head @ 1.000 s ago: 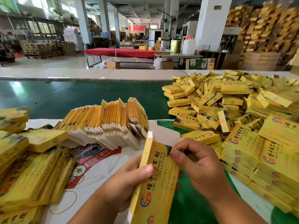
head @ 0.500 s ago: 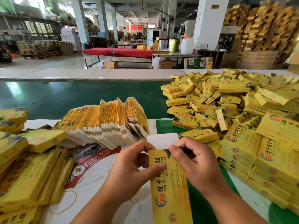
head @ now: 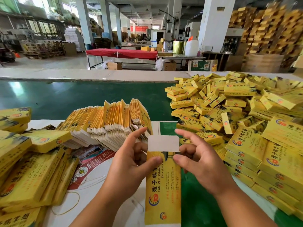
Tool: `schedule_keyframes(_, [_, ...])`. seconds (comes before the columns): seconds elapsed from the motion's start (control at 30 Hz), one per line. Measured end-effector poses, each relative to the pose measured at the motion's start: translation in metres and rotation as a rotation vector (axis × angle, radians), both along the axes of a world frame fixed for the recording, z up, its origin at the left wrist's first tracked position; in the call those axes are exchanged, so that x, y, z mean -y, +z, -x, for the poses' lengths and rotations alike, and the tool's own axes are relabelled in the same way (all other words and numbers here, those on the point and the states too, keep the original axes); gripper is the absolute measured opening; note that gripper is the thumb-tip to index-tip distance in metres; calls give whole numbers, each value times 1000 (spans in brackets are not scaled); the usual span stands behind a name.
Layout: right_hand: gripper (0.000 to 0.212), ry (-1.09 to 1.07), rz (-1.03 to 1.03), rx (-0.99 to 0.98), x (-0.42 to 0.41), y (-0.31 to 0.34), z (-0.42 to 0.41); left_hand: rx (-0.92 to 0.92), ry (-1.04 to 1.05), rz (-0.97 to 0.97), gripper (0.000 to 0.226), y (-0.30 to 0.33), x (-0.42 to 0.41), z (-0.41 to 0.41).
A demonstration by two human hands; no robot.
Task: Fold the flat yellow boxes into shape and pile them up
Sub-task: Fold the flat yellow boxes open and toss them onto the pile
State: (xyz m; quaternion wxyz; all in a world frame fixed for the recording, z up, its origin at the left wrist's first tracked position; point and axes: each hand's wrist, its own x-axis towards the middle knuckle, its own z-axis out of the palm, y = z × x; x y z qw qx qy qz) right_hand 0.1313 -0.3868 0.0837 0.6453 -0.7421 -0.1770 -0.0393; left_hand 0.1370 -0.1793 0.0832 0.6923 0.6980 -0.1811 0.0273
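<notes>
While both thumbs sit on the printed face of the yellow carton (head: pixel 163 185), the white end flap (head: pixel 163 143) stands straight up, unfolded, and that flap is the step in hand. The left hand (head: pixel 131 163) pinches the carton's upper left corner, thumb on the front and curled fingers tucked behind, with the forefinger lifted free beside the flap. The right hand (head: pixel 199 161) does the same at the upper right corner: thumb on the face, middle fingers bent in behind the flap's edge, forefinger raised and spread away. So both hands are clamped on the carton, held upright in the air over the green worktop (head: pixel 196 210), between the two stocks of boxes.

To do this well, I'd say keep the thumbs low, just under the crease, so the body stays squared and doesn't collapse flat. Whether the side tabs are already turned in can't be told from here; they should go in first. Then bring the raised forefingers down onto the flap together and bend it along the printed edge, tongue sliding inside the front wall, not over it. An uneven push looks likely to skew the flap or crumple a corner.

Behind the hands leans the fanned stack of flat cartons (head: pixel 106 123), still waiting. The heap of folded boxes (head: pixel 229 108) on the right is where this one probably goes once closed, with neater rows (head: pixel 262 161) stacked at the near right and more boxes (head: pixel 29 169) piled on the left.
</notes>
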Motion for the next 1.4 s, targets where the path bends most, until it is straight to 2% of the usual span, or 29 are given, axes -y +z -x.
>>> schedule_keyframes(0.07, [42, 92, 8, -13, -1, 1, 0, -29, -40, -15, 61, -1, -2, -2])
schedule_keyframes(0.13, [32, 88, 11, 2, -1, 2, 0, -35, -79, -26, 37, -2, -3, -4])
schedule_keyframes(0.2, [29, 47, 25, 31, -2, 3, 0, -41, -93, -13, 29, -2, -3, -5])
schedule_keyframes(0.4, [26, 7, 56, 68, -2, 2, 3, -35, -29, 18, 27, -6, 0, -8])
schedule_keyframes(0.63, [21, -62, 54, 75, -3, 1, 5, -23, -73, 27, 33, -1, 1, -2])
schedule_keyframes(0.8, [21, -65, 145, 41, -3, 1, 3, -57, -81, -75, 25, 0, 1, -3])
schedule_keyframes(0.93, [35, -37, 146, 1, -5, 1, 3, -63, -57, -113, 21, -3, 1, -3])
schedule_keyframes(1.03, [26, -39, 176, -28, -4, -1, 2, -94, -16, -68, 14, -3, 2, -2])
schedule_keyframes(1.2, [26, -131, 153, 32, -10, -3, 5, -115, 69, -42, 29, 2, 8, 5])
schedule_keyframes(1.3, [30, -298, 84, 126, -20, -7, 10, -1, 233, -266, 44, -3, 16, 12])
schedule_keyframes(1.4, [29, -401, 22, 189, -27, -8, 13, 141, 280, -593, 77, -7, 28, 24])
